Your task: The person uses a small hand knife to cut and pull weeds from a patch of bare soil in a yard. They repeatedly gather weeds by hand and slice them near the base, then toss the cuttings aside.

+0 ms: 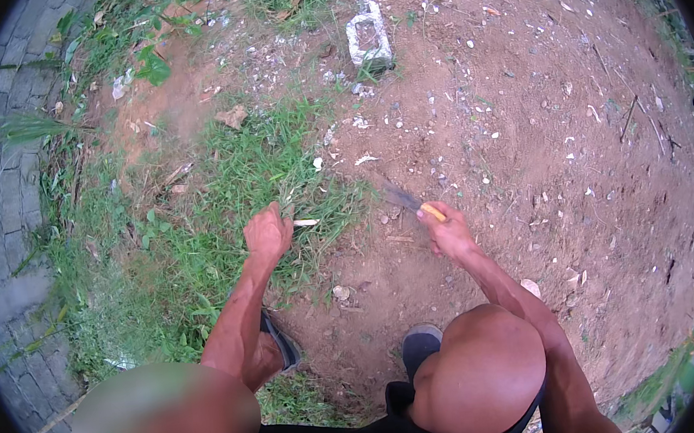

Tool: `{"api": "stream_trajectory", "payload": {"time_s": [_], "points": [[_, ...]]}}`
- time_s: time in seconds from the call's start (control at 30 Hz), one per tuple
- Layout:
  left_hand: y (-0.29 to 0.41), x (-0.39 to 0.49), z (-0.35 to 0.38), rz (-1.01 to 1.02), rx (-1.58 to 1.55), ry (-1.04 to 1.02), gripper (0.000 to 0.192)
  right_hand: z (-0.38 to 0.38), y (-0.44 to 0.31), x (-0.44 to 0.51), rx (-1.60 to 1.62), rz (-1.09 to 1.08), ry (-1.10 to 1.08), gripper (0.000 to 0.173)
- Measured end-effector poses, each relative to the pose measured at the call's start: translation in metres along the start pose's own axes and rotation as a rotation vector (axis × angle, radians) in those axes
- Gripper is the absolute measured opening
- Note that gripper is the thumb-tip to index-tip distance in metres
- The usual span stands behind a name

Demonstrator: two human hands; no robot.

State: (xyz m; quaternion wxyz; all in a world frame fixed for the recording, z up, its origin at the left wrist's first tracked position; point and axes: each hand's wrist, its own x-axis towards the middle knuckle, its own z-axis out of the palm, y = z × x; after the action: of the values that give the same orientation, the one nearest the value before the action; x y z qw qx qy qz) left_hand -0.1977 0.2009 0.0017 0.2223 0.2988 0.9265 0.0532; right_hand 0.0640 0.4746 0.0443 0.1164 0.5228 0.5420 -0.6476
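My right hand (450,231) grips the yellowish handle (432,212) of a knife-like cutting tool. Its dark metal blade (401,196) is blurred and points up and left, low over bare soil at the edge of a grass patch (266,161). To the left, my left hand (268,231) is closed in a fist over the grass. From the thumb side of that fist a short pale stick (307,222) sticks out to the right. Its other end is hidden by the fingers, and I cannot tell whether grass blades are also held.
White-painted masonry blocks (371,45) stand in the soil ahead. Grey pavers (1,206) run along the left, with leafy weeds (151,66) beside them. Pebbles and twigs dot the reddish soil (543,166) at right. My shoes (421,344) flank a bare strip.
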Motion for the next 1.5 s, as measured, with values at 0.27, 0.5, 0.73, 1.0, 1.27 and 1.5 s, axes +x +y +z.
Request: {"api": "stream_trajectory", "payload": {"time_s": [0.27,0.5,0.73,1.0,1.27,1.5], "points": [[0.124,0.030,0.002,0.130,-0.188,0.075,0.076,0.031,0.032,0.011,-0.110,-0.296,0.183,0.041],[0.175,0.024,0.042,0.045,0.049,-0.331,0.083,-0.082,0.027,-0.122,0.066,-0.105,0.246,0.039],[0.107,0.043,0.071,0.019,0.004,-0.271,0.041,-0.044,0.035,-0.078,0.127,0.122,0.032,0.040],[0.026,0.000,0.042,-0.018,0.036,-0.152,0.034,0.026,0.071,-0.026,-0.328,-0.502,0.218,0.041],[-0.013,-0.002,-0.017,-0.013,0.106,-0.185,0.035,-0.046,0.070,-0.099,0.040,0.022,-0.052,0.039],[0.052,0.009,-0.041,-0.107,0.128,-0.186,0.067,0.121,0.023,0.076,-0.105,-0.219,0.088,0.031]]}}
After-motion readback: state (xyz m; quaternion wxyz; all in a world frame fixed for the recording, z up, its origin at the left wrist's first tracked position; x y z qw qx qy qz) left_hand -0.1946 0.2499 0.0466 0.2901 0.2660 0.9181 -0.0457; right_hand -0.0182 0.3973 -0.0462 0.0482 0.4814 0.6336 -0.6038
